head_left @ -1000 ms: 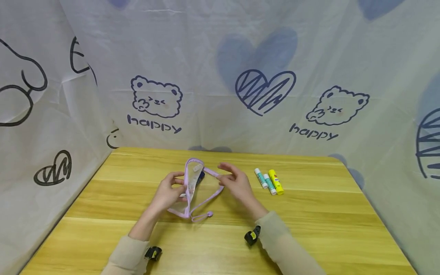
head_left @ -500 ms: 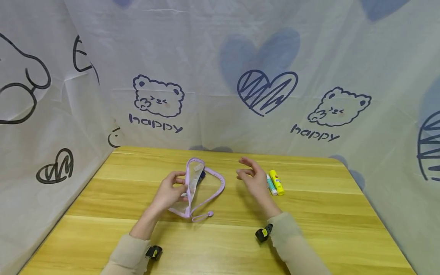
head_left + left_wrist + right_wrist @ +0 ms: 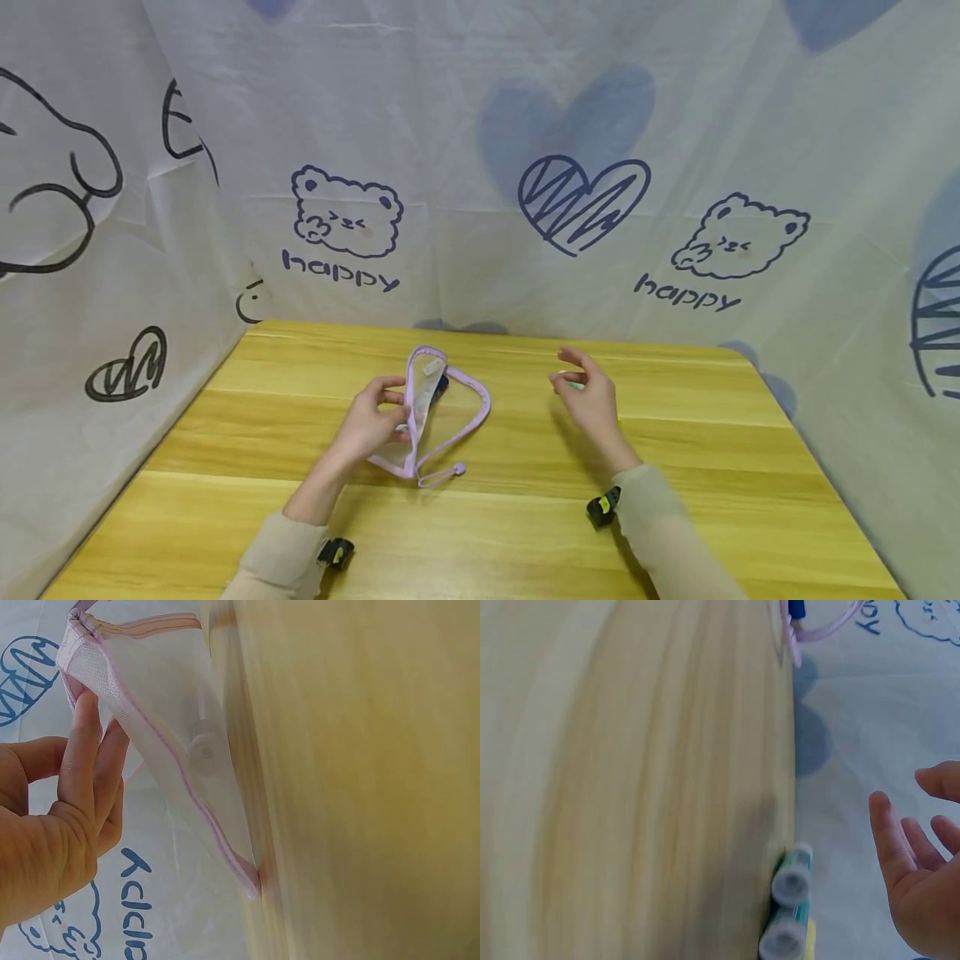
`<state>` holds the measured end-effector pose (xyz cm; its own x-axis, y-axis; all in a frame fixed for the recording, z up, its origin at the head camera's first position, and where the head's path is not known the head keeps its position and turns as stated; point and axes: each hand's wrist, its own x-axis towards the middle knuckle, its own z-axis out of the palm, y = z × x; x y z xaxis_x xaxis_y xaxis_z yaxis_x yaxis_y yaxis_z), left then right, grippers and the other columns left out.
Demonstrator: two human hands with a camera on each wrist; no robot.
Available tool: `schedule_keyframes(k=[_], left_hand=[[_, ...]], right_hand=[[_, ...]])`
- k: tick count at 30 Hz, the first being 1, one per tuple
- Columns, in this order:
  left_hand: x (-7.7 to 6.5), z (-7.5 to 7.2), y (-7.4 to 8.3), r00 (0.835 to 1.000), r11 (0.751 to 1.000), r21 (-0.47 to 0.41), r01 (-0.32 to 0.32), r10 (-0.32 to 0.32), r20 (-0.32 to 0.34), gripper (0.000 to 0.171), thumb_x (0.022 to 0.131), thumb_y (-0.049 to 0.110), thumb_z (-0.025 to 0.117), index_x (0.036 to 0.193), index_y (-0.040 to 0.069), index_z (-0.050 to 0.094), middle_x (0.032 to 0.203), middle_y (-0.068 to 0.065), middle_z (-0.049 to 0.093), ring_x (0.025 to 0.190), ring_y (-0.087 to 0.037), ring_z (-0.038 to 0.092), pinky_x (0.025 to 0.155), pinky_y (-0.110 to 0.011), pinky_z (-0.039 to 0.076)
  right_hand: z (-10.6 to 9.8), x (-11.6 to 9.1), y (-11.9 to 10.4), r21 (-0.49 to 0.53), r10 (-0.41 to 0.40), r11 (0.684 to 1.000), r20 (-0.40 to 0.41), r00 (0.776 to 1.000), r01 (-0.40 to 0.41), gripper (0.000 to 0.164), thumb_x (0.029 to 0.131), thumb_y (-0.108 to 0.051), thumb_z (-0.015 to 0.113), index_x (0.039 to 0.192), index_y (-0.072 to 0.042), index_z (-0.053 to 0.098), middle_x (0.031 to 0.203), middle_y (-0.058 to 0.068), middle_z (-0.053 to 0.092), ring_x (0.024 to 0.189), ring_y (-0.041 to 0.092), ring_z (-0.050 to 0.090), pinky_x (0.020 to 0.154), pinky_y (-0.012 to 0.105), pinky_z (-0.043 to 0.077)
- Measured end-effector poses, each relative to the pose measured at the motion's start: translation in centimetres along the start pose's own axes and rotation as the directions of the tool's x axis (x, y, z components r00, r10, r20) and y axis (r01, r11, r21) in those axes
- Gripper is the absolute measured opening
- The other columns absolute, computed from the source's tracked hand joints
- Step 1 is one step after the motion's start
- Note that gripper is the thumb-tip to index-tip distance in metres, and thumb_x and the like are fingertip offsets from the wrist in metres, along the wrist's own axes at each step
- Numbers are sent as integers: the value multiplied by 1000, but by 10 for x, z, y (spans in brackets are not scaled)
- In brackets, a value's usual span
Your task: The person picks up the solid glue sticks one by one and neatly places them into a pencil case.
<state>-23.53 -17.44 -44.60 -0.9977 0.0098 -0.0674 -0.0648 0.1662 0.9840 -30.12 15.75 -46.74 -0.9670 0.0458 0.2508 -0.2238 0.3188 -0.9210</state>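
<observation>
My left hand [image 3: 372, 419] grips the near-left edge of a see-through mesh zip pouch [image 3: 425, 392] with lilac trim. The pouch gapes, its far trim looping to the right, and a dark blue thing [image 3: 441, 385] shows in it. In the left wrist view its mesh wall [image 3: 169, 682] stands up from the table. My right hand [image 3: 592, 404], fingers relaxed and apart, hovers over the glue sticks and hides most of them. The right wrist view shows two teal-and-white glue sticks [image 3: 791, 879] and a sliver of a yellow glue stick [image 3: 811, 939] below the fingers.
The wooden table [image 3: 480, 542] runs back to a white cloth backdrop [image 3: 465, 250] printed with bears and hearts. A lilac zip pull with a bead [image 3: 459, 469] lies in front of the pouch.
My right hand has left the pouch's right trim and moved right, over the glue sticks. The freed trim has settled into a curve. The left hand has kept its grip.
</observation>
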Motion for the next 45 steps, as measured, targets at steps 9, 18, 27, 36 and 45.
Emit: schedule_keyframes(k=[9, 18, 27, 36, 45], left_hand=[[-1, 0, -2, 1000, 1000, -20, 2, -2, 0, 51, 97, -10, 57, 147, -7, 44, 122, -28, 56, 85, -25, 69, 72, -37, 70], [-1, 0, -1, 1000, 1000, -9, -2, 2, 0, 51, 98, -10, 58, 147, -6, 45, 123, -28, 56, 86, -24, 69, 73, -38, 70], [-1, 0, -1, 1000, 1000, 5, -15, 15, 6, 51, 98, -8, 58, 147, -6, 44, 122, -28, 57, 88, -26, 68, 74, -40, 70], [0, 1, -1, 1000, 1000, 7, 0, 0, 1, 51, 98, -9, 58, 147, -6, 45, 122, -27, 57, 88, -26, 68, 73, -36, 70], [0, 0, -1, 1000, 1000, 10, -8, 8, 3, 51, 98, -9, 58, 147, -6, 44, 122, -28, 57, 89, -27, 69, 73, -38, 70]], right_hand=[[-19, 11, 15, -231, 1, 973, 99, 995, 22, 59, 96, -1, 70, 151, -5, 50, 142, 21, 59, 114, 37, 66, 76, 28, 62], [-24, 18, 22, -372, 6, 926, 179, 984, 62, 63, 92, 4, 71, 150, 2, 48, 137, 25, 61, 106, 36, 67, 80, 41, 64], [-22, 24, 24, -457, 67, 889, 211, 975, 38, 64, 87, 10, 72, 147, 7, 49, 131, 26, 64, 94, 27, 66, 71, 29, 59], [-20, 25, 21, -485, 96, 873, 269, 958, 48, 50, 84, 8, 72, 133, 10, 61, 117, 23, 70, 103, 35, 69, 80, 36, 66], [-17, 25, 19, -543, 96, 834, 312, 945, 95, 35, 85, 4, 77, 119, 7, 71, 105, 16, 74, 94, 29, 69, 84, 40, 65]])
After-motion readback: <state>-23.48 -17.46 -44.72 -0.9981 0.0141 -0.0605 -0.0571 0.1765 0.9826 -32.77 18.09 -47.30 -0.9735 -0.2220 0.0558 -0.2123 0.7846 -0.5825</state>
